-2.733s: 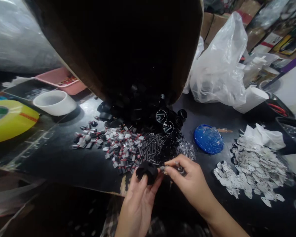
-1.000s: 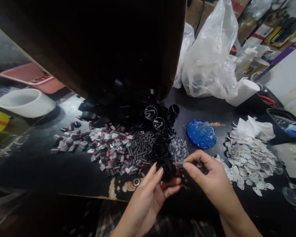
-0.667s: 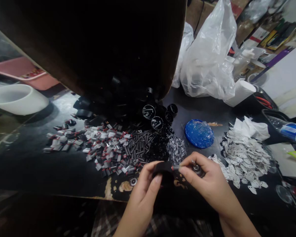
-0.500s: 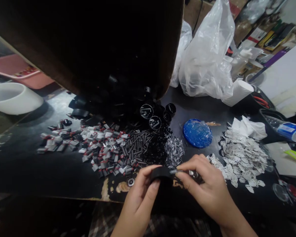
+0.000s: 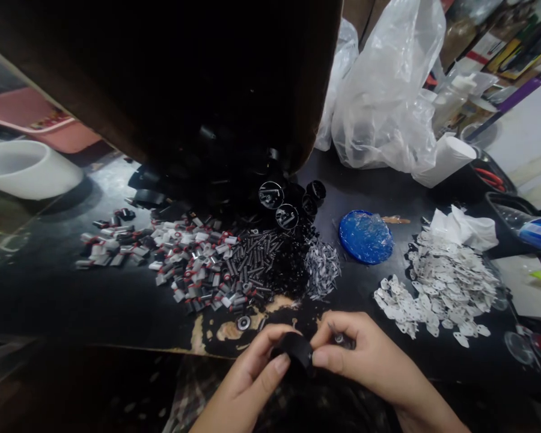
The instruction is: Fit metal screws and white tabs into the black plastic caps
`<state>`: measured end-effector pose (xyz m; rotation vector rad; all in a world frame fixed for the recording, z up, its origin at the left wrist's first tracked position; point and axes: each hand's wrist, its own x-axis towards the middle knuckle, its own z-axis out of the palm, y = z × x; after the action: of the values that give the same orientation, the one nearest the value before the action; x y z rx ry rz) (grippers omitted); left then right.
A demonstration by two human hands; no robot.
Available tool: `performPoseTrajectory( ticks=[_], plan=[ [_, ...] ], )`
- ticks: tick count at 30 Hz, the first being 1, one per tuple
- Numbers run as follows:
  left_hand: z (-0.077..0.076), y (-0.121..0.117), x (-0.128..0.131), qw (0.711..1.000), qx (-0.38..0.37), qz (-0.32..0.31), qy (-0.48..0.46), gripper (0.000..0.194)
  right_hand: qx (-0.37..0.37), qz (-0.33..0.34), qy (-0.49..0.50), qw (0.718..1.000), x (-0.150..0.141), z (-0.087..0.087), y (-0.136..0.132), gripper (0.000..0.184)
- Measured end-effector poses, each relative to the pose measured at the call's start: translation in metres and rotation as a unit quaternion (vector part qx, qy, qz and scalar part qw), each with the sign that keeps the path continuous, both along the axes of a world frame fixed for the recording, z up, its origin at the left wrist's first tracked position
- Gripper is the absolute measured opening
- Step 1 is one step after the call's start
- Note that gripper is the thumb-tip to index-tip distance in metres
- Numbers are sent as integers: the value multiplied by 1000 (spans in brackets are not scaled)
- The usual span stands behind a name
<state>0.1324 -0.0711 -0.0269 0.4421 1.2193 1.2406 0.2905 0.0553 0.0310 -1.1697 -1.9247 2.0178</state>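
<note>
Thumb and fingers of the left hand (image 5: 255, 376) are clamped on a round black plastic cap (image 5: 294, 350), likely to keep it steady, near the front edge of the table (image 5: 117, 307). The right hand (image 5: 356, 349) is up against the cap's side, metal fitting (image 5: 339, 338) tucked in its curled fingers, probably just to keep it handy; can't tell what's between its fingertips. Coil springs (image 5: 256, 258), grey-and-red sleeves (image 5: 198, 258) and flat metal plates (image 5: 453, 282) are heaped by kind beyond, I'd guess for easy reach.
</note>
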Motion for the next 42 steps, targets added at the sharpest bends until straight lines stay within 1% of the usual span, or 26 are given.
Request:
performPoseTrajectory(
  ticks=[2,3,4,5,6,8,9,10,11,12,14,16,17,18,21,22,24,26,32,36,39,42],
  plan=[
    [5,1,-3,1000,-13,-3,3,19,3,20,1,1000,-5,-3,0,19],
    [7,2,-4,1000,-20,13,-9,18,30,27,-1,999,-8,-5,0,16],
    [8,5,-4,998,-23,39,-31,17,80,28,-12,996,-11,-6,0,13],
    [9,7,-3,995,-23,75,-59,17,151,24,-35,988,-15,-9,1,11],
    [10,10,-2,990,-21,110,-88,18,234,19,-68,970,-19,-12,1,11],
    [10,16,-1,976,-16,172,-133,19,390,21,-146,909,-27,-19,2,12],
    [10,19,0,970,-14,194,-146,19,443,34,-179,878,-31,-23,3,14],
    [10,22,0,965,-11,209,-156,19,476,49,-203,855,-35,-27,3,18],
    [11,24,-1,961,-9,221,-163,18,497,62,-217,838,-38,-30,3,20],
    [11,26,-2,959,-6,229,-167,17,511,69,-224,827,-41,-33,4,21],
    [12,28,-3,958,-6,234,-168,17,526,73,-223,818,-43,-36,4,17],
    [13,29,-4,958,-13,232,-168,18,524,58,-204,825,-42,-35,4,10],
    [14,29,-3,958,-15,233,-169,20,514,43,-187,836,-41,-34,3,7],
    [14,29,-1,957,-15,233,-172,20,492,27,-167,854,-39,-32,2,6],
    [14,30,6,950,-19,246,-192,23,390,-21,-106,914,-33,-26,-2,3],
    [14,31,9,946,-21,251,-202,24,357,-34,-89,929,-31,-25,-4,4],
    [13,33,14,940,-23,259,-221,24,312,-60,-57,946,-29,-24,-6,6],
    [12,35,17,937,-19,264,-230,21,298,-76,-31,951,-27,-24,-6,8],
    [13,34,19,940,-11,258,-221,18,323,-78,-1,943,-22,-24,-6,8],
    [13,30,15,952,-16,231,-199,17,337,-68,37,938,-21,-12,-7,10],
    [11,27,13,961,-45,215,-170,22,353,-51,69,932,-23,0,-6,10],
    [9,24,12,964,-75,207,-146,26,388,-31,46,920,-26,6,-4,10]
  ],
)
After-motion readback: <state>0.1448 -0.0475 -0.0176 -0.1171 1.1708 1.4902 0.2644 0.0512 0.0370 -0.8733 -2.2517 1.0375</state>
